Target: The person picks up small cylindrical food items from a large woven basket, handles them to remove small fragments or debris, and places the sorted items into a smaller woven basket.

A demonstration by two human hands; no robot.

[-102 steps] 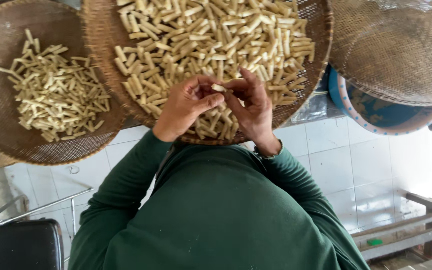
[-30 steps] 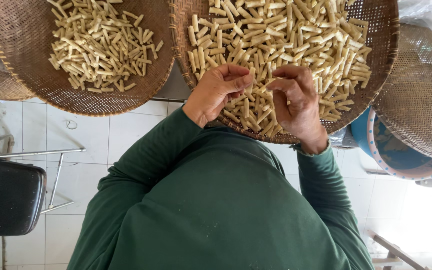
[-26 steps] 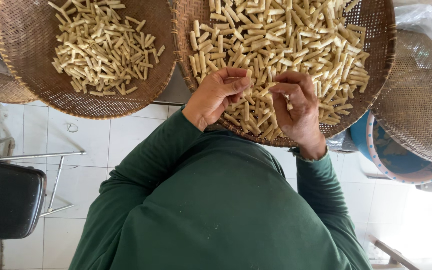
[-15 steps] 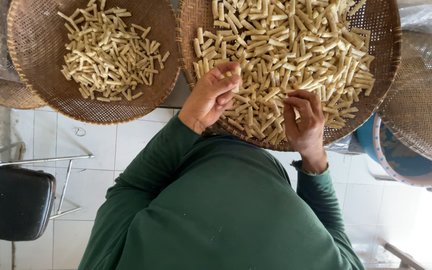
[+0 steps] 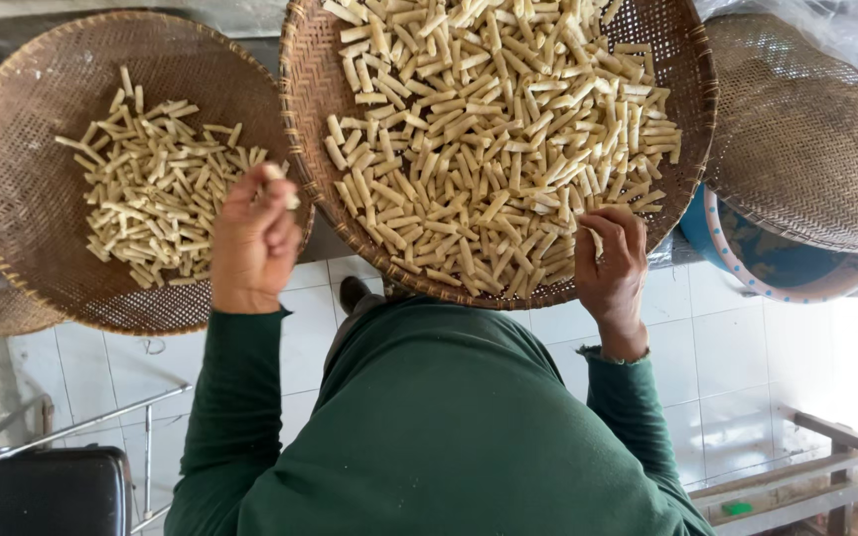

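Observation:
My left hand (image 5: 250,243) hovers over the near right rim of the left woven tray (image 5: 12,199), fingers closed on one pale short stick (image 5: 280,184). That tray holds a loose heap of similar sticks (image 5: 151,199). My right hand (image 5: 610,263) rests at the near edge of the large middle woven tray (image 5: 692,119), pinching another stick (image 5: 593,238) between thumb and fingers. The middle tray is covered with many pale sticks (image 5: 499,149). Both arms are in green sleeves.
On the right, a woven basket (image 5: 806,139) lies on top of a blue bowl with a pale rim (image 5: 747,248). A black chair seat (image 5: 42,491) and metal bars sit at the lower left, a wooden frame (image 5: 806,486) at the lower right, over white tiles.
My left hand has swung from the middle tray across to the left tray with a stick in its fingers. My right hand stayed at the middle tray's near edge, lowering slightly.

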